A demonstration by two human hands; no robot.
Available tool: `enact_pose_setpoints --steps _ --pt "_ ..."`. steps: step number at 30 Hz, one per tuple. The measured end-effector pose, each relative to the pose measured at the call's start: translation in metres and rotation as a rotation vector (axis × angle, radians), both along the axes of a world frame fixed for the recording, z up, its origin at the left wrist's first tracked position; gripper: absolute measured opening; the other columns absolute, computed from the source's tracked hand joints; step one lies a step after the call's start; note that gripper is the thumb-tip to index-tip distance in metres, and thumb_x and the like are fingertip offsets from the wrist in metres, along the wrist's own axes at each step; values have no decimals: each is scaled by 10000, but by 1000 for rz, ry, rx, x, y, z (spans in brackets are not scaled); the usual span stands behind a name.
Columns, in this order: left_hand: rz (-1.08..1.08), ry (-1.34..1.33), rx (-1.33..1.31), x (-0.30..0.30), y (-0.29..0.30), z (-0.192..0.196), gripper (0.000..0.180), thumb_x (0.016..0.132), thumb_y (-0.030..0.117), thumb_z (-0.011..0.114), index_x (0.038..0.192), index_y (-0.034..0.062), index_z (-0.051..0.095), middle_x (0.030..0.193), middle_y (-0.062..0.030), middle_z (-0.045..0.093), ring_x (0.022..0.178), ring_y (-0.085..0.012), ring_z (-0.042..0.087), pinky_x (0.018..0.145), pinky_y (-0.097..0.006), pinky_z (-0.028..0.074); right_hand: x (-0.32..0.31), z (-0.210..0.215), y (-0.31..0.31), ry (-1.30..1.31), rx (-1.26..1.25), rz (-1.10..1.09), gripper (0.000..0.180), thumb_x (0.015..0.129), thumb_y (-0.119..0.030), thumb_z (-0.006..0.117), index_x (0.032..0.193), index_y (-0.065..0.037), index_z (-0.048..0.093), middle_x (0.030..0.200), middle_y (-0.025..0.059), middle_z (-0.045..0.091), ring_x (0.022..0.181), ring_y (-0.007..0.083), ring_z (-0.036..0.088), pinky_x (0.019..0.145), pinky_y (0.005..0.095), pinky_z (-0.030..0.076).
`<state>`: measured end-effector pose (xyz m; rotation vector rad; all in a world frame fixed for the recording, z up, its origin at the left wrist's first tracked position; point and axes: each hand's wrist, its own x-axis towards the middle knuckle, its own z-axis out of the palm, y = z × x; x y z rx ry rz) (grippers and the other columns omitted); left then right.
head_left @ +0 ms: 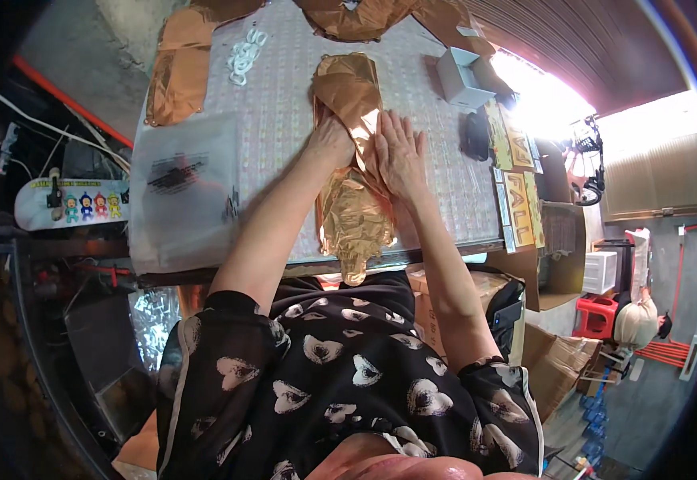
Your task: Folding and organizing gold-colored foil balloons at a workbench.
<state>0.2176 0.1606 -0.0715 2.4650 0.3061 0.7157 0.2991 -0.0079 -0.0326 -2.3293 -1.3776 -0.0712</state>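
Note:
A copper-coloured foil balloon (355, 212) lies flat and creased on the table, its narrow tail (354, 270) reaching over the near edge. Its far part is folded over in a shiny diagonal flap (348, 92). My left hand (334, 144) rests at the flap's left side, with its fingertips hidden by the foil. On the right side my right hand (401, 156) lies flat against the balloon's edge, fingers stretched out and pointing away from me.
More copper foil balloons lie at the far left (179, 76) and far edge (356, 20). Around the table are white ribbon loops (248, 58), a clear plastic bag (184, 180), a small white box (464, 78), a dark object (476, 136) and yellow-lettered packets (518, 210).

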Motion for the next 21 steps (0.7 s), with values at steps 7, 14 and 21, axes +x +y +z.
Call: enact_pose_setpoints --steps 7,14,21 --pt "27 -80 83 -7 -7 16 675 990 258 509 1615 143 281 1672 -175 236 1548 -409 184 1276 -521 129 -5 -2 7 -113 4 43 560 1095 -349 364 1601 -108 345 1656 95 354 1538 360 281 1219 640 116" --pt "44 -140 137 -7 -11 24 707 951 253 606 1584 119 321 1638 -191 303 1515 -401 275 1248 -488 235 -5 3 6 44 18 39 551 1101 -342 359 1601 -112 348 1615 92 429 1551 361 265 1221 655 56" --pt "14 -60 159 -5 4 9 717 944 224 630 1581 107 322 1627 -201 327 1499 -411 316 1230 -487 283 -9 4 11 54 17 18 531 1099 -334 358 1588 -130 382 1610 77 439 1555 355 256 1211 685 43"
